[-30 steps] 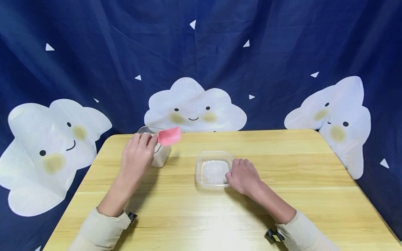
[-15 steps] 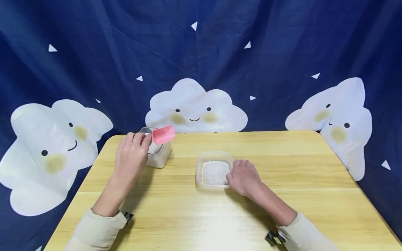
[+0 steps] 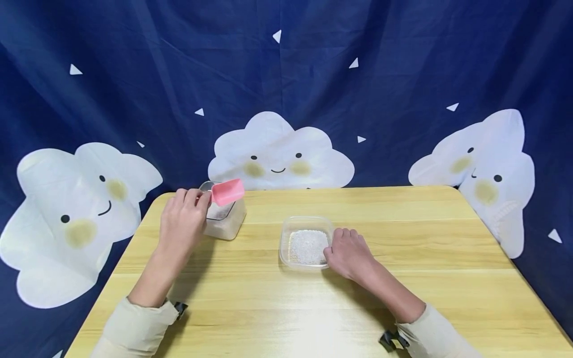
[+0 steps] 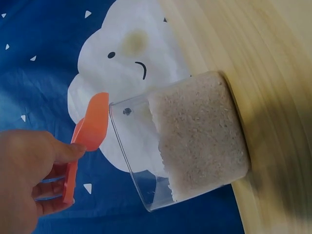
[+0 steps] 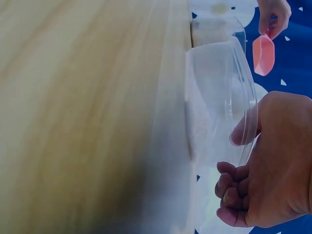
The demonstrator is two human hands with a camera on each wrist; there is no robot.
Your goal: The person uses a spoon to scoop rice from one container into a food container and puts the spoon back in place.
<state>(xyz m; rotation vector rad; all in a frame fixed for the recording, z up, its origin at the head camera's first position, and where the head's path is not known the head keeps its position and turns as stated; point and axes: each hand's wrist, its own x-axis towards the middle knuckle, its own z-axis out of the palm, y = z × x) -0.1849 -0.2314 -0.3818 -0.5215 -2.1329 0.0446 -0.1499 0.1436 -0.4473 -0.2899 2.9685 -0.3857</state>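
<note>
My left hand [image 3: 182,219] pinches a pink scoop [image 3: 228,192] by its handle, above the mouth of a tall clear canister [image 3: 226,226]. In the left wrist view the scoop's bowl [image 4: 95,122] stands just outside the canister's rim, and rice [image 4: 200,136] fills much of the canister. My right hand [image 3: 350,253] grips the right wall of a low clear plastic tub [image 3: 286,243], thumb on the inside and fingers curled outside, as the right wrist view shows. A layer of white rice [image 3: 308,246] covers the tub's bottom.
Both containers stand on a light wooden table [image 3: 250,303], the canister near the back left edge and the tub around the middle. Behind the table hangs a dark blue curtain [image 3: 385,89] with white smiling clouds [image 3: 279,154].
My left hand has moved left with the pink scoop, from beyond the canister's right side to over its mouth. The right hand keeps its grip on the tub, which stays put.
</note>
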